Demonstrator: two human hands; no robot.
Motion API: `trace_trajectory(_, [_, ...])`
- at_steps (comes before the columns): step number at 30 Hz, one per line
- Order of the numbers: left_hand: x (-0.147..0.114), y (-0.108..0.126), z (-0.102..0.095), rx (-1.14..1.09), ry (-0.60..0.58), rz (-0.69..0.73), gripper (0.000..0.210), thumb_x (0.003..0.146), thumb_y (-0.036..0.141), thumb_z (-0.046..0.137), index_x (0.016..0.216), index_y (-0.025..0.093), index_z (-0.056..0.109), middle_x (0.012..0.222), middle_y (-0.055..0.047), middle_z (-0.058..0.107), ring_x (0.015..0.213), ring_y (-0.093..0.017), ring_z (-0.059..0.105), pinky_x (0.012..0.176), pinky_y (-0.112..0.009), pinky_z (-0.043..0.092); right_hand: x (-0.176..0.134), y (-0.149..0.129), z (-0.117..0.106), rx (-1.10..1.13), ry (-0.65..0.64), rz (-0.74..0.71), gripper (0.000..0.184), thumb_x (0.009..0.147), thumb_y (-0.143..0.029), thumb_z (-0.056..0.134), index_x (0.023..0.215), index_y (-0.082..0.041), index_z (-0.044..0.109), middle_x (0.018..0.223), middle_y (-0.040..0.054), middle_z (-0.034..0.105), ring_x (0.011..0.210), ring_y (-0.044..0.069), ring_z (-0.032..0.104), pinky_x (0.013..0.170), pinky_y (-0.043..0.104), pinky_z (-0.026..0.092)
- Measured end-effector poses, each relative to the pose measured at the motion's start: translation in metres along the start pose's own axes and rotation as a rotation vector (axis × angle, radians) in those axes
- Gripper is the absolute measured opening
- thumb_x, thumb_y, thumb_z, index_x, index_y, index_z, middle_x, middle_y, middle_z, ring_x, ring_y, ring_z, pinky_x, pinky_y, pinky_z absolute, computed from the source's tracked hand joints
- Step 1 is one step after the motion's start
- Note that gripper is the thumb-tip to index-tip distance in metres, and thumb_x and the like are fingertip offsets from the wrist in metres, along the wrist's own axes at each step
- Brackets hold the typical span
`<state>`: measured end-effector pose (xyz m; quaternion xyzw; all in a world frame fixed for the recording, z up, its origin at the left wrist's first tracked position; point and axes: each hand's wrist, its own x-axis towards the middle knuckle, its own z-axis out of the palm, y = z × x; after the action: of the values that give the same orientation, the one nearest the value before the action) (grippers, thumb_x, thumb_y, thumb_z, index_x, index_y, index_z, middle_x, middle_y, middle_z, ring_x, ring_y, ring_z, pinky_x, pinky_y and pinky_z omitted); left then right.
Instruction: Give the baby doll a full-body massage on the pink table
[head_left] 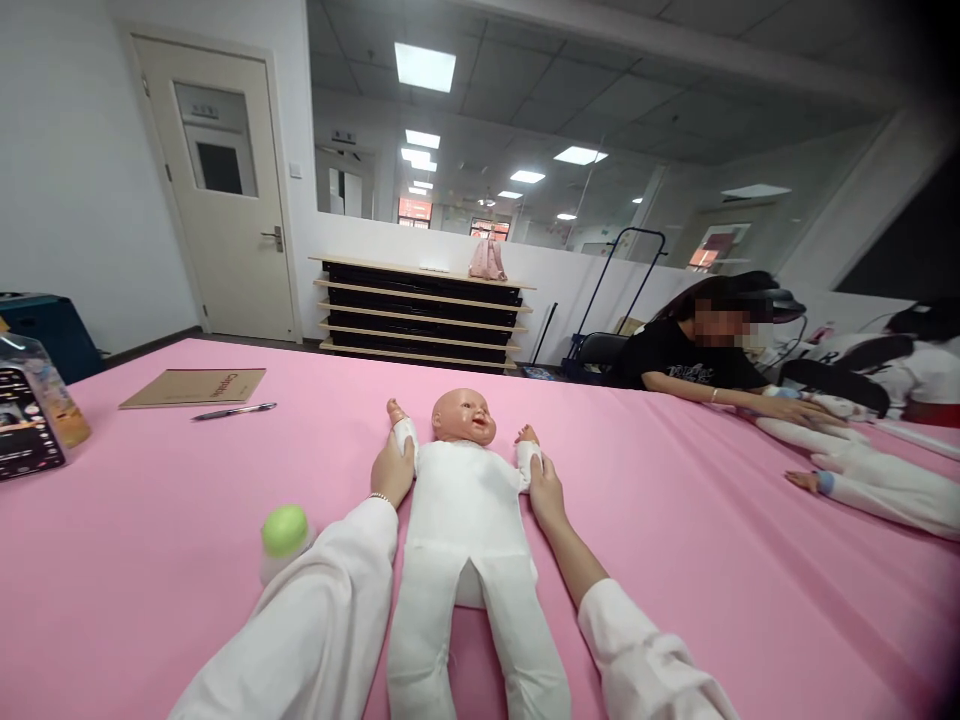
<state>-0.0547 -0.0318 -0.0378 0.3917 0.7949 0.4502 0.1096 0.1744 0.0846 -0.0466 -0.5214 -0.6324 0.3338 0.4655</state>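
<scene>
A baby doll (469, 510) with a white cloth body lies on its back on the pink-covered table (660, 560), its head away from me and its legs towards me. My left hand (394, 470) is closed around the doll's arm on the left side, below its small plastic hand. On the other side, my right hand (547, 490) grips the doll's other arm in the same way. Both doll arms are bent upward beside the head. Close to my left forearm stands a bottle with a light green cap (285, 530), partly hidden by my sleeve.
A brown notebook (193, 388) and a pen (234, 411) lie at the far left. A phone (28, 420) leans by a clear bottle (64, 400) at the left edge. At right, a person (675, 350) in black reaches over another doll (862, 465).
</scene>
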Motion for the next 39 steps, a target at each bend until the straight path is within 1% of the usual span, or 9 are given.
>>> trace_trajectory(11, [0.007,-0.002,0.002,0.032,-0.030,0.040,0.053,0.087,0.043,0.026,0.136,0.023,0.029,0.109,-0.009,0.062,0.090,-0.025,0.061,0.072,-0.034,0.044,-0.003,-0.004,0.002,0.095,-0.001,-0.014,0.054,0.074,-0.049,0.046,0.114,-0.013,0.050,0.110,0.0132,0.060,0.098,0.025,0.056,0.081,0.035,0.044])
trace_trajectory(15, [0.005,-0.002,0.001,-0.021,0.022,-0.003,0.051,0.086,0.043,0.029,0.131,0.019,0.037,0.107,-0.011,0.062,0.095,-0.026,0.059,0.076,-0.035,0.044,-0.007,-0.008,0.002,0.129,0.091,-0.091,0.056,0.074,-0.046,0.045,0.120,-0.013,0.044,0.118,0.0153,0.054,0.106,0.025,0.052,0.088,0.038,0.041])
trace_trajectory(19, [-0.005,-0.001,-0.006,-0.132,0.122,-0.014,0.056,0.083,0.042,0.039,0.134,0.020,0.029,0.114,-0.010,0.059,0.101,-0.025,0.057,0.081,-0.034,0.045,-0.019,-0.010,0.001,0.211,0.129,-0.209,0.065,0.072,-0.040,0.051,0.128,-0.013,0.032,0.124,0.0173,0.049,0.112,0.024,0.050,0.091,0.039,0.040])
trace_trajectory(22, [-0.015,-0.004,-0.015,-0.203,0.142,-0.014,0.061,0.077,0.037,0.050,0.133,0.021,0.030,0.112,-0.008,0.060,0.095,-0.023,0.060,0.081,-0.033,0.046,-0.033,-0.014,-0.006,0.245,0.064,-0.333,0.066,0.071,-0.033,0.055,0.129,-0.014,0.031,0.124,0.0158,0.049,0.114,0.021,0.048,0.093,0.036,0.040])
trace_trajectory(24, [-0.022,-0.007,-0.023,-0.261,0.091,0.006,0.060,0.070,0.029,0.060,0.126,0.019,0.041,0.108,-0.008,0.062,0.091,-0.022,0.061,0.081,-0.033,0.047,-0.043,-0.017,-0.015,0.208,-0.019,-0.409,0.061,0.070,-0.029,0.057,0.126,-0.016,0.037,0.123,0.0125,0.051,0.114,0.020,0.048,0.094,0.036,0.040])
trace_trajectory(27, [-0.031,-0.013,-0.031,-0.359,-0.017,0.039,0.043,0.059,0.016,0.066,0.101,0.017,0.060,0.099,-0.006,0.065,0.090,-0.022,0.061,0.079,-0.031,0.049,-0.055,-0.016,-0.033,0.108,-0.182,-0.516,0.041,0.073,-0.023,0.053,0.114,-0.020,0.051,0.119,0.0072,0.055,0.111,0.020,0.050,0.098,0.038,0.038])
trace_trajectory(31, [-0.042,-0.019,-0.036,-0.426,-0.080,0.066,0.017,0.066,0.018,0.056,0.080,0.017,0.066,0.092,-0.004,0.067,0.091,-0.020,0.062,0.076,-0.028,0.051,-0.061,-0.008,-0.049,0.036,-0.367,-0.657,0.036,0.071,-0.011,0.043,0.104,-0.020,0.057,0.116,0.0046,0.058,0.114,0.018,0.049,0.101,0.039,0.034])
trace_trajectory(35, [-0.045,-0.023,-0.041,-0.448,-0.166,0.166,0.016,0.064,0.012,0.054,0.073,0.019,0.066,0.104,-0.001,0.064,0.107,-0.020,0.054,0.088,-0.026,0.046,-0.063,-0.005,-0.051,0.024,-0.367,-0.637,0.040,0.070,-0.008,0.042,0.105,-0.021,0.056,0.114,0.0043,0.058,0.111,0.018,0.050,0.100,0.038,0.036])
trace_trajectory(39, [-0.036,-0.022,-0.039,-0.368,-0.134,0.110,0.025,0.067,0.018,0.057,0.091,0.018,0.065,0.103,-0.005,0.064,0.102,-0.023,0.057,0.087,-0.033,0.047,-0.064,-0.014,-0.045,0.084,-0.324,-0.558,0.034,0.075,-0.020,0.050,0.109,-0.022,0.054,0.119,0.0045,0.056,0.113,0.018,0.049,0.101,0.038,0.033])
